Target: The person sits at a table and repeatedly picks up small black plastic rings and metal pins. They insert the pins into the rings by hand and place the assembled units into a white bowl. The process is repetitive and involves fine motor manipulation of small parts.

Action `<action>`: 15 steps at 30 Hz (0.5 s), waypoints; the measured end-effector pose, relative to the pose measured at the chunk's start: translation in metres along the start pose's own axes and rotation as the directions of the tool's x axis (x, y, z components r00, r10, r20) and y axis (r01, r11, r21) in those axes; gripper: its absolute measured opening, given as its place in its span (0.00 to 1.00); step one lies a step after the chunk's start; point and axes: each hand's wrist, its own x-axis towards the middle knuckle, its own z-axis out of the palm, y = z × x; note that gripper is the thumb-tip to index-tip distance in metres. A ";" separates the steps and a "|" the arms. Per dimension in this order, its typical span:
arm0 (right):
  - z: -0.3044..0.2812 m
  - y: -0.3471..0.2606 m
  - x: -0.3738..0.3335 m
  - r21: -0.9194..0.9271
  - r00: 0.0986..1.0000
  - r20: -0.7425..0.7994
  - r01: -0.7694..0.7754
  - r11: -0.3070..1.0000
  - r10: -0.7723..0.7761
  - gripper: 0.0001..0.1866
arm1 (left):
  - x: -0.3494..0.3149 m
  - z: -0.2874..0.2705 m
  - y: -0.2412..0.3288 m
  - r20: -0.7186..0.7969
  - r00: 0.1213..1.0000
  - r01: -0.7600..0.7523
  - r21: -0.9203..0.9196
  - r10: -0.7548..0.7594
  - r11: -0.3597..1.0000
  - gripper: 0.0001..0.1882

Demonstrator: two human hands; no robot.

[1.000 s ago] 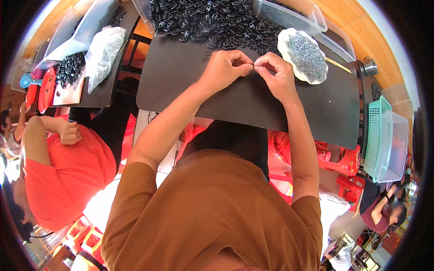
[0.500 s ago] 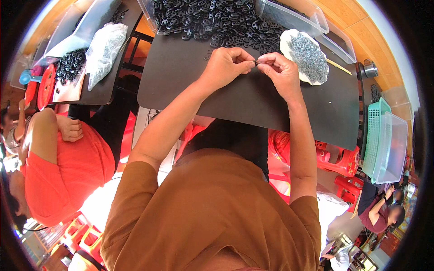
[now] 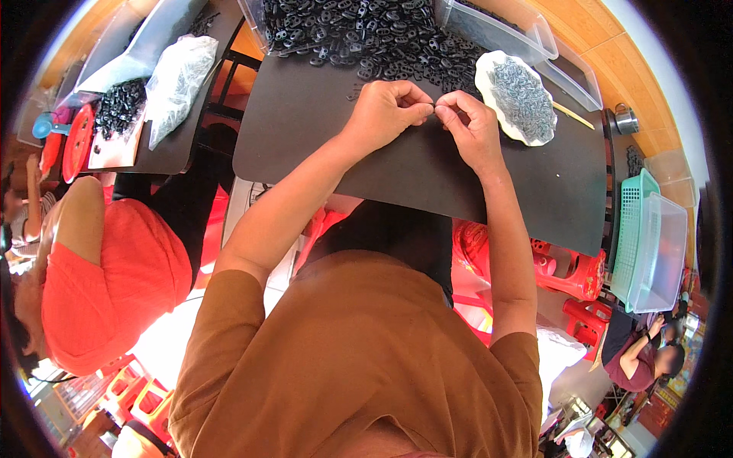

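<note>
Above the dark table [image 3: 305, 114] my two hands meet, fingertips pinched together. My left hand [image 3: 382, 111] is closed on a small black piece that barely shows between the fingers. My right hand [image 3: 473, 130] pinches at the same spot; whether it grips that piece or another small part is hidden. Just beyond the hands spreads a heap of black plastic pieces with holes [image 3: 366, 38]. To the right of my right hand lies a white scalloped dish [image 3: 484, 76], filled with small greyish metal-looking parts [image 3: 523, 99].
Clear plastic bins [image 3: 496, 30] stand at the table's far side. A pale stick [image 3: 573, 114] pokes out by the dish. At left, a co-worker in a red shirt [image 3: 114, 267] sits by another table with a plastic bag [image 3: 179, 88]. Green and clear baskets [image 3: 637, 237] stand at right.
My right hand has shifted slightly left and its fingers have closed nearer to the left fingertips. The left hand stays almost in place.
</note>
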 end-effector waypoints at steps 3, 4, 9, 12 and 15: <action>0.003 0.003 0.000 -0.011 0.999 -0.003 0.036 0.999 -0.036 0.04 | -0.002 0.000 0.006 -0.007 1.000 0.020 0.015 -0.020 1.000 0.08; 0.004 0.004 0.000 0.014 1.000 -0.006 0.007 1.000 -0.006 0.04 | -0.003 0.000 0.008 -0.010 1.000 0.024 0.015 -0.024 1.000 0.08; 0.004 0.000 -0.001 0.153 0.993 -0.028 -0.106 0.983 0.112 0.05 | -0.002 0.001 0.008 -0.018 0.999 0.026 -0.030 -0.027 0.999 0.08; 0.006 -0.004 0.001 0.271 0.988 -0.061 -0.119 0.955 0.141 0.04 | -0.002 0.001 0.010 -0.020 0.999 0.025 -0.102 -0.027 0.994 0.09; 0.008 -0.015 0.003 0.399 0.977 -0.075 -0.156 0.903 0.202 0.04 | -0.003 0.002 0.009 -0.026 0.999 0.017 -0.188 -0.022 0.982 0.09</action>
